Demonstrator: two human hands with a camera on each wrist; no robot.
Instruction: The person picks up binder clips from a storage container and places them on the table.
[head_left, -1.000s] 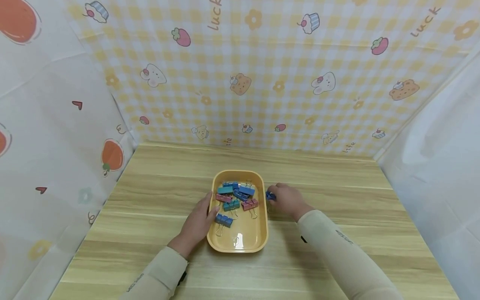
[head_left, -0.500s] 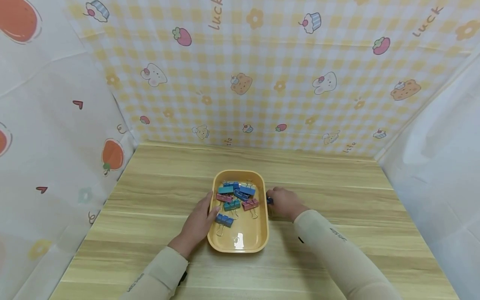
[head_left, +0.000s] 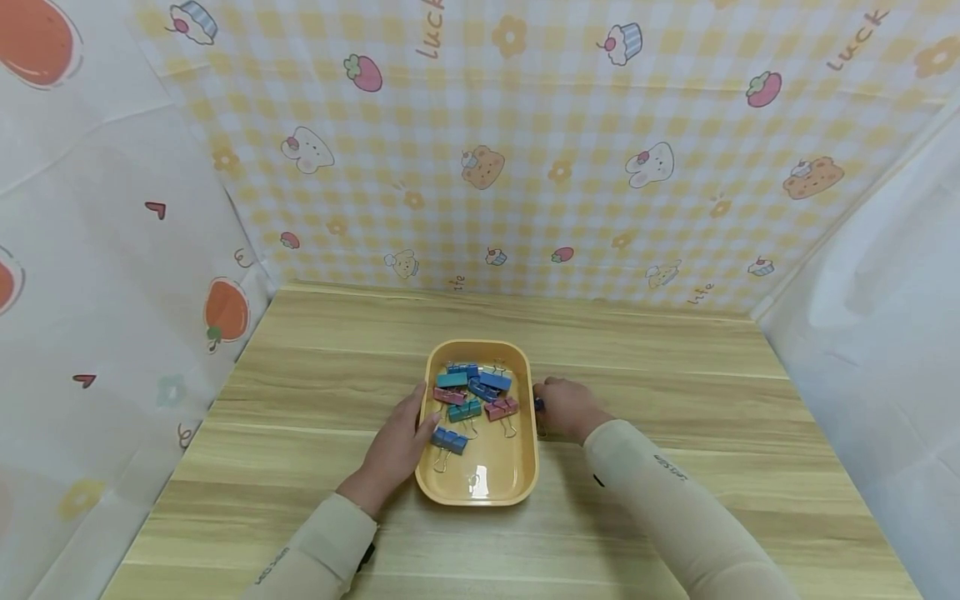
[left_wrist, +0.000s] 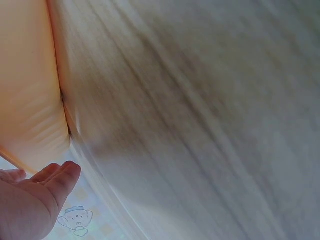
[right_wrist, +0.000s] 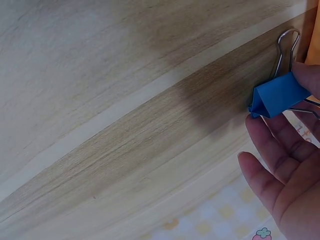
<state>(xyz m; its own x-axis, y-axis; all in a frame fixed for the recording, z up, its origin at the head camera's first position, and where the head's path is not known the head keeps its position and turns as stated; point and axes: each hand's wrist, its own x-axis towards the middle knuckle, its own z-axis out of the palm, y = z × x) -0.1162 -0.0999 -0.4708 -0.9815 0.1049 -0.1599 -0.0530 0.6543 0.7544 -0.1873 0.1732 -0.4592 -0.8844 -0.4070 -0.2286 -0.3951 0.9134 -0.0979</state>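
A yellow-orange plastic tray [head_left: 480,492] stands on the wooden table with several blue, teal and pink binder clips inside, among them a blue binder clip [head_left: 448,441] at the left wall. My left hand [head_left: 396,446] grips the tray's left side, thumb over the rim and fingers along the outer wall. Just outside the right wall, my right hand [head_left: 572,408] pinches another blue binder clip [right_wrist: 281,95] between thumb and fingers. In the right wrist view that clip's silver wire handles stick out, close over the table. The left wrist view has only part of the left hand [left_wrist: 37,200], beside the tray wall.
The wooden table [head_left: 675,375] extends around the tray on all sides. A yellow checked cloth [head_left: 555,125] with cartoon prints hangs behind it. White cloths hang at the left [head_left: 112,292] and the right [head_left: 885,333].
My right hand has shifted a little left and down along the tray's right wall with the binder clip, which is now more hidden by the fingers. The left hand and the tray stay put.
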